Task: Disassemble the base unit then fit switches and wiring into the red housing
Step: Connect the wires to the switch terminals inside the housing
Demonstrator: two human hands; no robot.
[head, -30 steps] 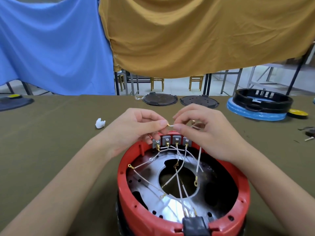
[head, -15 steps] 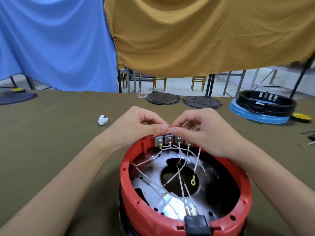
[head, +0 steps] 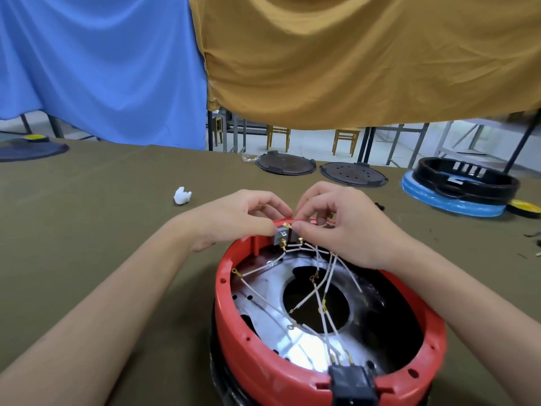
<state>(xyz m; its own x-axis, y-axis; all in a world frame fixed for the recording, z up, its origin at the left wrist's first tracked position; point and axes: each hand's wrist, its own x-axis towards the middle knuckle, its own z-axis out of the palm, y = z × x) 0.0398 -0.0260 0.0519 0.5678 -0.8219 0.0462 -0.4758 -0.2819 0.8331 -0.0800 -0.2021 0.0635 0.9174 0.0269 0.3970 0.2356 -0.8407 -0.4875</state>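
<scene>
Holding switches (head: 283, 236), wires (head: 328, 276), red housing (head: 292, 364)

Both forearms come in from the bottom corners and meet in the middle, bare to the elbow. The left hand (head: 237, 218) has its fingers curled, and its thumb and forefinger tips are pressed together as in a pinch. The right hand (head: 339, 221) is also curled, its thumb and forefinger pinched, and the tips of the two hands almost touch each other, knuckles turned upward.
</scene>
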